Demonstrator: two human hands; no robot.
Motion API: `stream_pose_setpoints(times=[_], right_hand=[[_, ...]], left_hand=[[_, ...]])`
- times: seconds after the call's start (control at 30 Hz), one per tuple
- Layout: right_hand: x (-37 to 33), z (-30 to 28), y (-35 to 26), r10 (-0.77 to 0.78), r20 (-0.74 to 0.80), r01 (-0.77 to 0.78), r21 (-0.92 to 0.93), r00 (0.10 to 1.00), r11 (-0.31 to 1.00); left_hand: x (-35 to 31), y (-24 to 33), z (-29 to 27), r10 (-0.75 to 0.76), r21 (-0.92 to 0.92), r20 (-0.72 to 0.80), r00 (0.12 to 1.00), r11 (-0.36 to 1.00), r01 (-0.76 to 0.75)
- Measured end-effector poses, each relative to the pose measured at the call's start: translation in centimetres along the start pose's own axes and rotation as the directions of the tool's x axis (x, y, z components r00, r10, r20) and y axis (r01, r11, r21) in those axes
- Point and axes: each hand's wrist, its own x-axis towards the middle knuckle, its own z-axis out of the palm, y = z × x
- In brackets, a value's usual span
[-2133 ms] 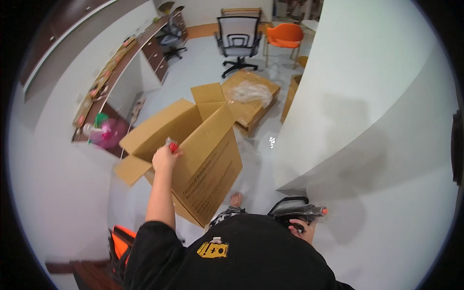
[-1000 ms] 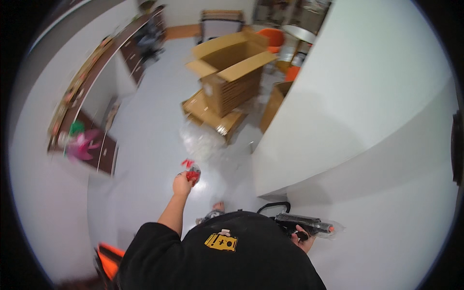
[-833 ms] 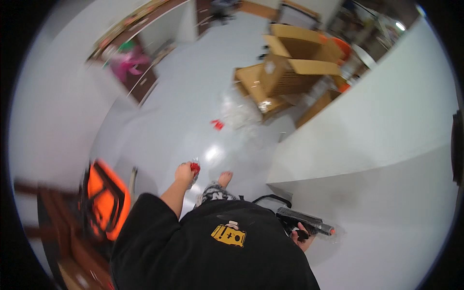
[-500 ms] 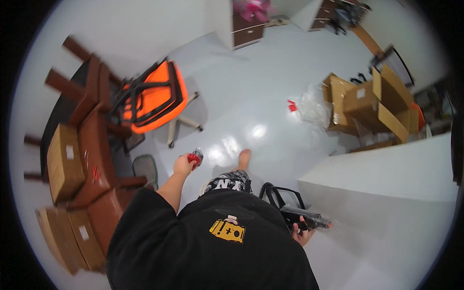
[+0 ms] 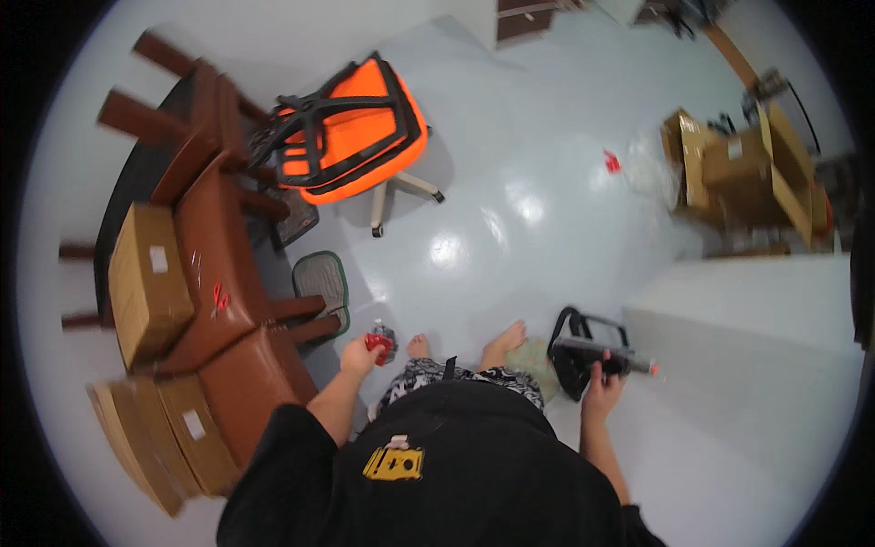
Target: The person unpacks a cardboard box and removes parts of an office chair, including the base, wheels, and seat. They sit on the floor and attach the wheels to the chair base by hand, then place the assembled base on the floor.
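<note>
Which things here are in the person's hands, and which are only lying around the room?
In hand:
left hand: small red object
right hand: black tool

Lying about:
orange chair
cardboard boxes
red scrap

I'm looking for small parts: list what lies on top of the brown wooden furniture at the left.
A closed cardboard box and small red items lie on the brown furniture; the box's contents are hidden.

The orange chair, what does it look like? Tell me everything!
The orange chair is an office chair with a bright orange seat and back, crossed by a black frame with black armrests. It lies tipped over on the pale glossy floor, so its white legs stick out sideways. It lies beside the brown wooden furniture. No hand touches it.
</note>
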Motion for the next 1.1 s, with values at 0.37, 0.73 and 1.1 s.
stream_pose_setpoints(times=[0.37,0.73,1.1], right_hand=[[-1.5,15.2,22.7,0.52,-0.513,-0.654,-0.113,0.683,0.748],[-1.4,20.8,46.9,0.576,-0.587,-0.812,-0.294,0.57,0.504],[-7.3,14.7,49.1,0.684,-0.127,-0.585,-0.641,0.719,0.497]], left_hand=[[7.7,-1.8,7.5,0.413,0.1,0.233,0.881,0.89,-0.444],[14.4,-1.7,23.4,0.161,-0.066,0.232,0.959,0.987,-0.15],[13.2,4.2,26.9,0.318,0.051,0.468,0.824,0.922,-0.385]])
